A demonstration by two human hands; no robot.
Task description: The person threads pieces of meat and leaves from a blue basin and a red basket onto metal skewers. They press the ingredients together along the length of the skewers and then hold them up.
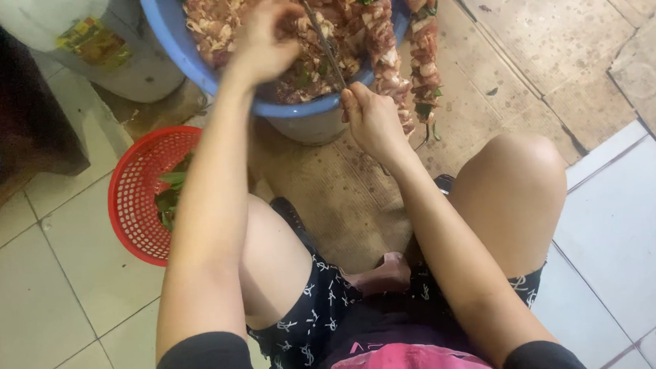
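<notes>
Blue basin [187, 57] of meat; right hand [373, 118] grips skewer [326, 46].

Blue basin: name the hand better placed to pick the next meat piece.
Probably left: the left hand is already in the blue basin on the meat; the right hand grips the skewer.

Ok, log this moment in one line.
left hand: in meat, blue basin | right hand: grips skewer | red basket: leaves
</notes>
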